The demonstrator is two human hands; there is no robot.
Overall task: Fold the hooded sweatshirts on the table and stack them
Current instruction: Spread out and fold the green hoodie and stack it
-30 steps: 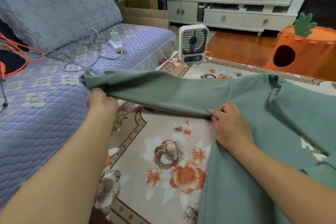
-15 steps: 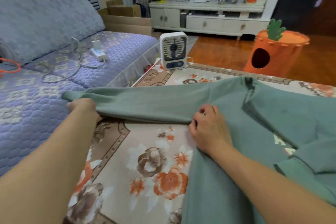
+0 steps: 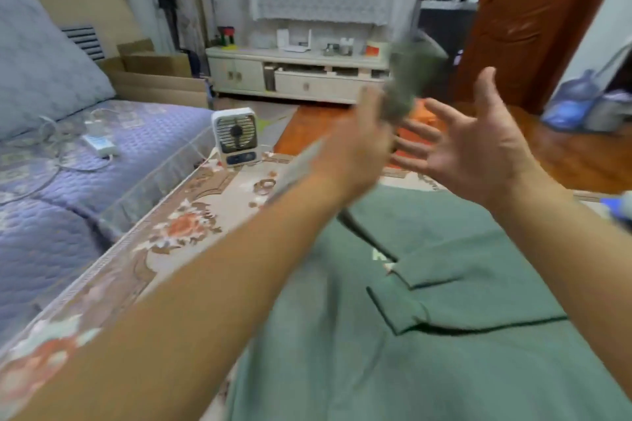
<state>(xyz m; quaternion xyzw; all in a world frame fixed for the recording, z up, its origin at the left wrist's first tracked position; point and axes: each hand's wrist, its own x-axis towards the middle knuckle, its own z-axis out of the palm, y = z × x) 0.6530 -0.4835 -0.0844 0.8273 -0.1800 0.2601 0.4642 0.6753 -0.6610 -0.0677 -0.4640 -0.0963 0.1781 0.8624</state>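
Note:
A green hooded sweatshirt (image 3: pixel 427 335) lies spread over the floral tablecloth (image 3: pixel 178 232), with one sleeve (image 3: pixel 461 287) folded across its body. My left hand (image 3: pixel 355 150) is lifted above the far part of the sweatshirt and grips the end of the other sleeve (image 3: pixel 407 82), which is blurred by motion. My right hand (image 3: pixel 478 150) hovers next to it, palm up and fingers spread, holding nothing. Most of the lifted sleeve is hidden behind my left forearm.
A small white fan (image 3: pixel 236 137) stands at the table's far left corner. A purple quilted sofa (image 3: pixel 68 188) with a power strip (image 3: pixel 99 145) and cables runs along the left. A white cabinet (image 3: pixel 297 79) and cardboard boxes (image 3: pixel 157 79) stand beyond.
Both hands rose from the table. The left hand swung the sleeve end up and to the right; the right hand let go of the fabric and opened. The view tilted upward.

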